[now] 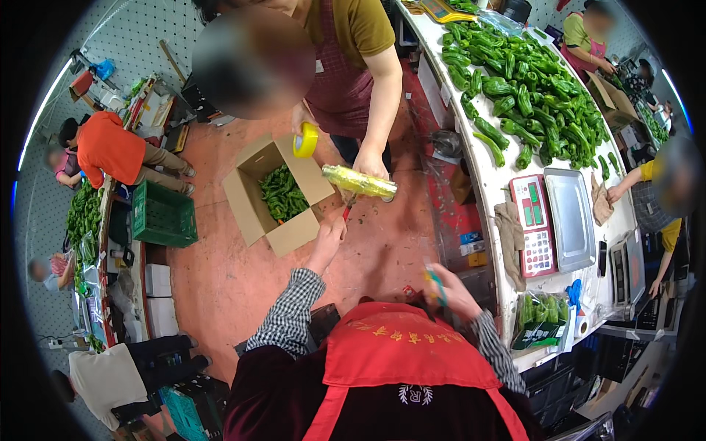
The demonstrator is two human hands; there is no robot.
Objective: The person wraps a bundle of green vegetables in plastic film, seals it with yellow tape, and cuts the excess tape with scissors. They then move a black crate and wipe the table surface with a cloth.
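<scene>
My left hand (330, 238) is closed on a thin red handle or stick, whose far end reaches a yellow, shiny wrapped roll (359, 181). A person opposite has one hand at that roll and a roll of yellow tape (305, 140) in the other. My right hand (449, 291), low on the right beside my red apron, holds a small teal and yellow object (436, 285), blurred, of a kind I cannot tell. Beyond my left hand an open cardboard box (251, 220) stands on the floor with green peppers (283, 193) inside.
To the right runs a white table (491, 182) with a heap of green peppers (529, 99), a red-and-white scale (534, 226), a metal tray (569, 220) and bagged peppers (543, 317). A green crate (164, 214) is at the left. Several people work around.
</scene>
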